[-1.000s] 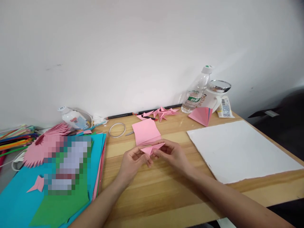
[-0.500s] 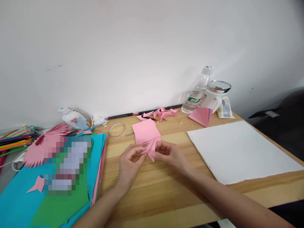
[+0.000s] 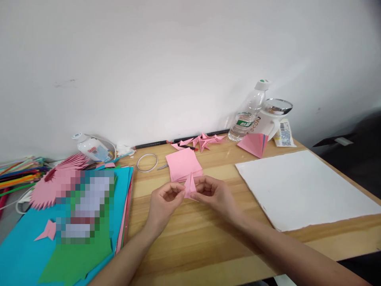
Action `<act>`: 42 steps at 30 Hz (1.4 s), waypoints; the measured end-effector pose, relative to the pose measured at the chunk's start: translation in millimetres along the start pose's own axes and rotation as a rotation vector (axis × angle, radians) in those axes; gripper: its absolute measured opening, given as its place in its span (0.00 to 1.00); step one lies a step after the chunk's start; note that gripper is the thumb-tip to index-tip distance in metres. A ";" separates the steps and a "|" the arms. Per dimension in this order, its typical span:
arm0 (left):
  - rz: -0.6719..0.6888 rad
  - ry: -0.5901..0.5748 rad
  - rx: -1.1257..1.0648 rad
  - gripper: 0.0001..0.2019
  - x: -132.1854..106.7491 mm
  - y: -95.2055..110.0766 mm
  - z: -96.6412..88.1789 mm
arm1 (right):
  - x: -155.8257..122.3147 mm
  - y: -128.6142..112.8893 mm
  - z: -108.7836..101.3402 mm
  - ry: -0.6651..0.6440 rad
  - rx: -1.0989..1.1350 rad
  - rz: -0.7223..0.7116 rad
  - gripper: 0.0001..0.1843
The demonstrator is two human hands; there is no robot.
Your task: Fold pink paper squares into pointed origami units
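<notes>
Two bare hands over one wooden table, sharing one small folded pink paper. Pinched on its left edge by thumb and forefinger of the left hand, and on its right edge the same way by the right hand. Held point up just above the tabletop, right in front of one stack of pink squares.

Behind the stack, one heap of folded pink pieces, too tangled to count. Along the wall, two black pens. Left of the stack, one tape ring, lying flat.

At the far right corner, one water bottle upright, touching one white cup, with one pink paper cone lying just in front of both. To the right of the hands, one large white sheet, flat and well apart from them.

On the left side, one blue sheet under one green sheet, one small pink scrap on the blue. Farther back, one spiky pink fan, one glue bottle on its side, and one bundle of coloured sticks.
</notes>
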State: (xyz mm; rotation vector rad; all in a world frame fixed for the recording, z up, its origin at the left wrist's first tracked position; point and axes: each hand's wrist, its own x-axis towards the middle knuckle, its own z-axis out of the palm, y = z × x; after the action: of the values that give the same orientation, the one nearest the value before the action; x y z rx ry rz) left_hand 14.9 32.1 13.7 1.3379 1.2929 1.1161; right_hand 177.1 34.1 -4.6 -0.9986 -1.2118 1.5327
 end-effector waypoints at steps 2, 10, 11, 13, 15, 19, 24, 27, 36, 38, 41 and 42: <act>0.015 0.002 -0.001 0.04 -0.4 0.6 1.0 | -0.7 -0.8 0.8 0.005 -0.016 -0.011 0.15; 0.152 0.047 0.128 0.05 -7.1 -8.4 3.4 | -3.6 -6.9 4.6 0.107 -0.282 -0.098 0.10; 0.202 0.043 0.158 0.05 -8.0 -10.4 3.5 | -4.0 -6.9 5.3 0.117 -0.291 -0.112 0.10; 0.303 0.018 0.206 0.04 -9.3 -13.1 3.5 | -4.8 -5.7 6.5 0.137 -0.308 -0.140 0.10; 0.385 0.012 0.238 0.05 -10.0 -13.4 3.6 | -5.4 -3.4 7.7 0.152 -0.313 -0.154 0.09; 0.486 0.059 0.320 0.05 -10.9 -7.8 3.5 | -6.1 1.3 9.7 0.119 -0.224 -0.132 0.09; 0.499 0.075 0.352 0.05 -13.5 -2.6 3.3 | -4.3 -1.4 10.6 -0.002 0.010 -0.067 0.11; 0.489 0.053 0.344 0.05 -14.8 -2.6 3.7 | -2.8 -3.7 9.6 -0.045 0.090 -0.032 0.13; 0.344 -0.109 0.246 0.10 -16.0 -3.6 7.7 | 0.0 -3.4 4.3 0.035 0.082 -0.010 0.15; 0.279 -0.108 0.180 0.08 -16.0 -5.8 8.8 | 0.5 -2.3 3.3 0.029 0.061 -0.006 0.16; 0.186 -0.074 0.100 0.05 -14.8 -7.0 8.9 | 1.2 1.5 2.0 0.038 0.052 0.005 0.17; 0.166 -0.067 0.083 0.04 -13.9 -6.4 8.4 | 1.4 2.8 1.4 0.038 0.060 0.009 0.17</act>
State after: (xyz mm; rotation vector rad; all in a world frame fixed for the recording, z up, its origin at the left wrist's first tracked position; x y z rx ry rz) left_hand 21.8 18.0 6.0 1.5550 1.2078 1.1297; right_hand 174.9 34.8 -7.2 -0.9907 -1.1302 1.5415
